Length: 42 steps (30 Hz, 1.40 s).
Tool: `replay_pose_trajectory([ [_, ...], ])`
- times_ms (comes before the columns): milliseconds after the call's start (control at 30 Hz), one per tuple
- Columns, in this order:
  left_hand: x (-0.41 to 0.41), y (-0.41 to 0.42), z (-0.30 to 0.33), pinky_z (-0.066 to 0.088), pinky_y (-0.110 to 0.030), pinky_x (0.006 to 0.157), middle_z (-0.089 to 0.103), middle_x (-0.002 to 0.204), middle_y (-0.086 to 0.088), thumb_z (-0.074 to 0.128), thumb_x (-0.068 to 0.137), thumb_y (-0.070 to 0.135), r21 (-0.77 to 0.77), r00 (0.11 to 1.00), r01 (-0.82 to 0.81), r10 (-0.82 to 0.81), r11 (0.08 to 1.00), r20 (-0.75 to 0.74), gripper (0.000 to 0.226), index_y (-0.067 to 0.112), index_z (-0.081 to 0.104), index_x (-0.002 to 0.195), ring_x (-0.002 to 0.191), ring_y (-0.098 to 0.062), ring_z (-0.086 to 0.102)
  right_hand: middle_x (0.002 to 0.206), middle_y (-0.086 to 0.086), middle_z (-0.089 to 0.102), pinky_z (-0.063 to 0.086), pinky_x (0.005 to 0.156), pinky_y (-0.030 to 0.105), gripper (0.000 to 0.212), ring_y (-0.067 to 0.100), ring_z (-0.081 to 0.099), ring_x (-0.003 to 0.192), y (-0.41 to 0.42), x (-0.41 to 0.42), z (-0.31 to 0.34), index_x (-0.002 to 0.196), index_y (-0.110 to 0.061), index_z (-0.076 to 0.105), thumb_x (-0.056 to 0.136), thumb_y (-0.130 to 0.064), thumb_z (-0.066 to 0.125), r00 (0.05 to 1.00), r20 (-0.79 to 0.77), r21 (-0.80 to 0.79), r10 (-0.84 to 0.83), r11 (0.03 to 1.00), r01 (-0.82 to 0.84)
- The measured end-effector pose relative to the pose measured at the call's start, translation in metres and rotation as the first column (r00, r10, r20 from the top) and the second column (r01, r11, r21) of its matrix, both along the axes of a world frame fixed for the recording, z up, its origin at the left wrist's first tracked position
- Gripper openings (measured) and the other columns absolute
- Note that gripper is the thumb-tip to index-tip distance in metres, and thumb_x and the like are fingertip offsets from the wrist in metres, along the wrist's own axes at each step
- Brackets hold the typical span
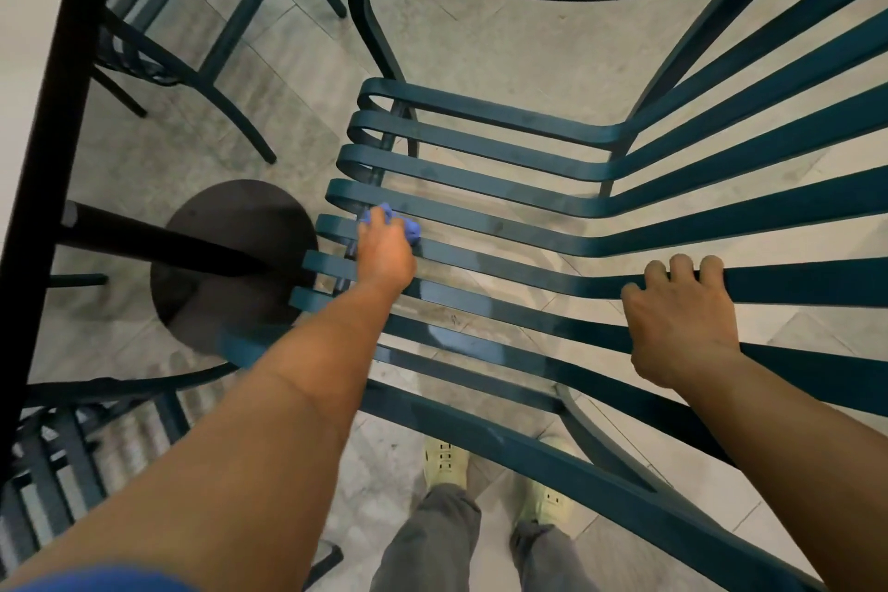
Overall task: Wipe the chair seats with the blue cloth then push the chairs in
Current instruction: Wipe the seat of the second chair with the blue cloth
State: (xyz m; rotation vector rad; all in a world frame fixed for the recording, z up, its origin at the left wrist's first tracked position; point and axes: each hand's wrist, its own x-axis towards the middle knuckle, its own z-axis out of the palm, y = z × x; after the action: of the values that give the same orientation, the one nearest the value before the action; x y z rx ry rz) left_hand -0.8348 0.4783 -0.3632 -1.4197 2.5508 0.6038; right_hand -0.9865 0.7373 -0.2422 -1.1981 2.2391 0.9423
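A teal metal chair [504, 188] with slatted seat and back fills the middle and right of the view, seen from above. My left hand [386, 255] presses a crumpled blue cloth [411, 228] onto the seat slats near their front curled ends. My right hand [682, 317] grips a slat where the seat bends up into the backrest. The near slats shine as if wet.
A table with a black edge [53, 149] runs down the left side, its black post and round base [230, 264] on the tiled floor just left of the chair. Another teal chair [202, 63] stands at upper left, one more [57, 461] at lower left. My feet [447, 461] stand below.
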Motion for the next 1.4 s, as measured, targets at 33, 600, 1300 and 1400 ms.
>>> replay_pose_trajectory([
  [33,-0.008,0.013,0.001,0.039,-0.036,0.101,0.042,0.136,-0.012,0.06,0.087,-0.003,0.029,1.0,-0.001,0.001,1.0,-0.002,0.027,0.01,0.064,0.11,0.124,-0.031,0.042,0.132,0.007,0.051,0.027,0.107,0.048,0.053,0.029,0.042,0.123,0.0,0.0,0.001,0.131,-0.024,0.053,0.084,-0.044,0.066,1.0,0.0,-0.002,0.003,1.0,-0.003],
  [600,-0.075,0.121,-0.016,0.041,-0.039,0.094,0.048,0.133,-0.013,0.043,0.094,0.002,0.343,0.969,0.212,-0.153,0.915,-0.192,0.031,0.006,0.062,0.117,0.118,-0.034,0.046,0.13,0.006,0.053,0.03,0.106,0.044,0.055,0.026,0.043,0.123,-0.005,-0.007,0.003,0.129,-0.02,0.055,0.082,-0.046,0.067,0.997,0.041,-0.02,-0.059,0.998,0.06],
  [1300,-0.026,-0.049,-0.002,0.046,-0.044,0.094,0.048,0.125,-0.015,0.057,0.09,0.005,0.045,0.983,-0.007,0.015,0.999,-0.184,0.026,0.012,0.053,0.115,0.112,-0.036,0.052,0.152,0.017,0.037,0.005,0.117,0.064,0.064,0.043,0.025,0.143,-0.017,-0.039,-0.007,0.141,-0.021,0.047,0.086,-0.05,0.063,0.989,-0.145,-0.039,-0.008,0.999,0.003],
  [1400,-0.033,-0.041,-0.021,0.033,-0.048,0.109,0.029,0.142,-0.019,0.049,0.097,0.028,-0.013,0.993,0.114,-0.114,0.993,-0.004,0.04,0.013,0.047,0.134,0.126,-0.039,0.034,0.145,0.016,0.044,0.01,0.115,0.062,0.062,0.041,0.031,0.138,-0.019,-0.041,-0.009,0.138,-0.02,0.05,0.086,-0.049,0.064,0.991,-0.136,-0.014,0.016,1.0,-0.019],
])
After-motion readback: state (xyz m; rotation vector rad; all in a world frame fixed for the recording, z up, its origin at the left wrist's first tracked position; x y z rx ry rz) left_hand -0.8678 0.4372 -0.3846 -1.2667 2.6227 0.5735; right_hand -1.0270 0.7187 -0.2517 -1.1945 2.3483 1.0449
